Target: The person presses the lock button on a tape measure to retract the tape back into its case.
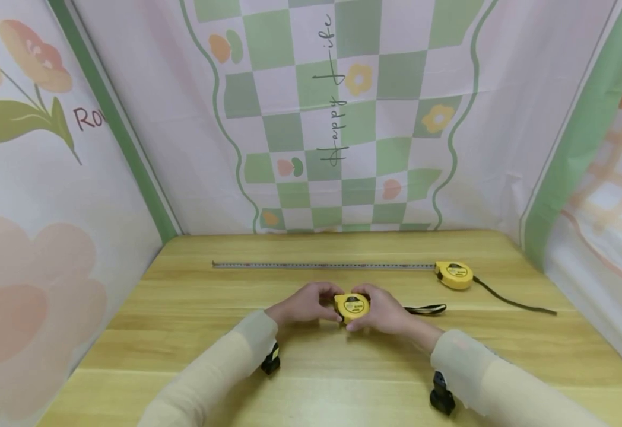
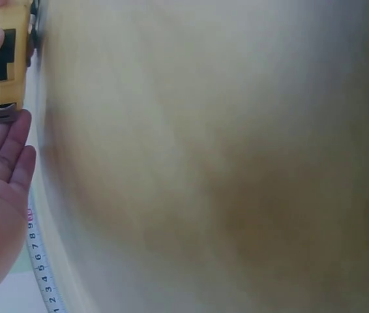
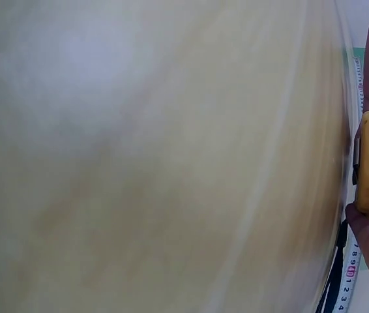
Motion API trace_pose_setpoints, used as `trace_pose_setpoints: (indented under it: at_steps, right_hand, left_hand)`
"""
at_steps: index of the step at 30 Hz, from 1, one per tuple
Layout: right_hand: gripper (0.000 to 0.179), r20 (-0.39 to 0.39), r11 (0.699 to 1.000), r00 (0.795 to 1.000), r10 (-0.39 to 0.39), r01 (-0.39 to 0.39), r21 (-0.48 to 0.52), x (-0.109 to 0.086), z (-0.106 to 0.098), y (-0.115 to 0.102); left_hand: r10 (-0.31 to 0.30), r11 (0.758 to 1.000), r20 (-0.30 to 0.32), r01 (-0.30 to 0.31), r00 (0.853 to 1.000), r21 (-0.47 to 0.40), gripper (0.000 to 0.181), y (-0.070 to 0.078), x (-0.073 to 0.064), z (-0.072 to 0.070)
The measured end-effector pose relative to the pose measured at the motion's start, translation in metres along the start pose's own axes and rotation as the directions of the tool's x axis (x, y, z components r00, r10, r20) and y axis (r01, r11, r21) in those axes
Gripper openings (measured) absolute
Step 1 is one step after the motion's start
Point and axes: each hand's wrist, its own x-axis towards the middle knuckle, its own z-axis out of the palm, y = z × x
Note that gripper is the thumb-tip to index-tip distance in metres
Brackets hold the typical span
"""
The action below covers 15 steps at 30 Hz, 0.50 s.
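Observation:
A yellow tape measure (image 1: 354, 306) is held between both hands near the middle of the table. My right hand (image 1: 384, 309) grips its case from the right; in the left wrist view a thumb lies by the black lock button of the tape measure (image 2: 16, 85). My left hand (image 1: 308, 303) curls its thumb and fingers about the left end. Its fingertips touch the metal hook at the tape's mouth in the left wrist view, while its thumb is hidden there. No blade shows drawn out of this case. A black wrist strap (image 1: 425, 309) trails right from behind my right hand.
Behind the hands lies a second yellow tape measure (image 1: 455, 275), its blade (image 1: 321, 265) drawn out leftward along the wooden table (image 1: 354, 379). Its black cord (image 1: 514, 300) runs to the right. Printed cloth walls (image 1: 338, 118) stand at the back and both sides.

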Motion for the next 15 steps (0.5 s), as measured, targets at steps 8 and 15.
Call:
trace_pose_setpoints:
  at_steps: [8, 15]
  right_hand:
    - [0.081, -0.013, 0.999, 1.000, -0.009, 0.009, -0.031, 0.0003, 0.0028, 0.0019]
    - [0.082, -0.010, 0.999, 1.000, -0.006, 0.005, -0.051, 0.0004, 0.0023, 0.0014]
  left_hand:
    - [-0.014, 1.000, 0.019, 0.013, 1.000, 0.016, 0.044, 0.0000, 0.0003, 0.0005]
    - [-0.022, 1.000, 0.020, 0.022, 1.000, 0.016, 0.045, 0.0025, -0.0004, 0.0004]
